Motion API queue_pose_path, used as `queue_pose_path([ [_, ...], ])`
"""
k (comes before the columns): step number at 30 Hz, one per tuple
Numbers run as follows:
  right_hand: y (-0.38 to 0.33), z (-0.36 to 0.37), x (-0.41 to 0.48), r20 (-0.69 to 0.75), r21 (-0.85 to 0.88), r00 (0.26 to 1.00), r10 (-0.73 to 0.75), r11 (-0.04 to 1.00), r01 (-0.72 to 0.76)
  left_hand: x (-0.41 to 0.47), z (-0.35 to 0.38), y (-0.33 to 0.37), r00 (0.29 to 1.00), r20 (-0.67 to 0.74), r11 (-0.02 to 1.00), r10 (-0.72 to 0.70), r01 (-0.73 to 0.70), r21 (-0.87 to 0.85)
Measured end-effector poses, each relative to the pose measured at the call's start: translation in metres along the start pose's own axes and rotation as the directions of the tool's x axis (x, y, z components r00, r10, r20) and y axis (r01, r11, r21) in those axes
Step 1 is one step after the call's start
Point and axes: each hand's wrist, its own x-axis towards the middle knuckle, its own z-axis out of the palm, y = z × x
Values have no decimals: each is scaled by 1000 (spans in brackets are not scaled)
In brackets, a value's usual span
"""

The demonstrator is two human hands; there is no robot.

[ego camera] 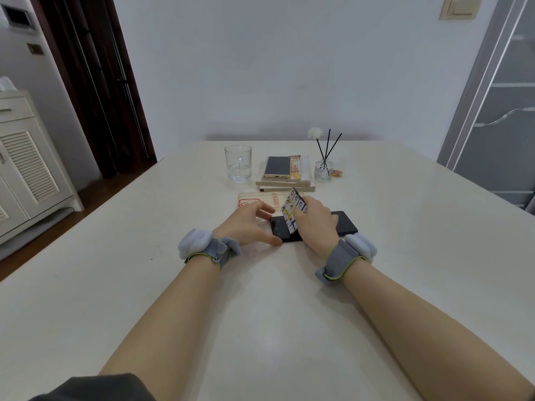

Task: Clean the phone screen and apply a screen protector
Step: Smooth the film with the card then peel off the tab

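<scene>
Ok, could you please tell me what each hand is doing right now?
Left hand: holds one end of the black phone.
Right hand: grips the printed card, its lower edge on that phone.

We see a white table (144, 285) running back to a plain pale wall (260, 68). Switch plate (460, 7) high on that wall, top right. Left: dark wood door (95, 96), leaning in the wide lens. Further left, cream cabinet (29, 169) with louvred doors and a drawer, standing on brown wood floor (95, 195). Small panel (17, 17) on the left wall, top corner. Right edge: grey frame (474, 91) with shelves behind. Light soft, even; we note a faint sheen on the near tabletop.
</scene>
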Motion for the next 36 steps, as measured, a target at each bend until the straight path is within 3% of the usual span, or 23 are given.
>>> queue_pose_path([
  [4,5,-2,2,-39,-32,999,37,999,-38,0,1,-1,1000,2,1000,2,-2,16],
  [10,-5,6,0,50,-13,998,-48,999,49,1,1,-1,1000,-3,1000,10,-10,9],
  [16,4,-1,4,-52,-47,998,43,998,-45,2,1,-3,1000,-2,1000,-1,1,-2],
  [23,-5,8,0,46,-4,997,-64,998,64,3,2,-2,1000,-10,1000,14,-14,-1],
  [29,1,3,0,-1,15,999,-40,999,40,3,1,-6,1000,-12,1000,-4,4,9],
  [36,-5,5,-3,52,58,994,-95,994,92,2,-1,-7,1000,-21,1000,2,-2,3],
])
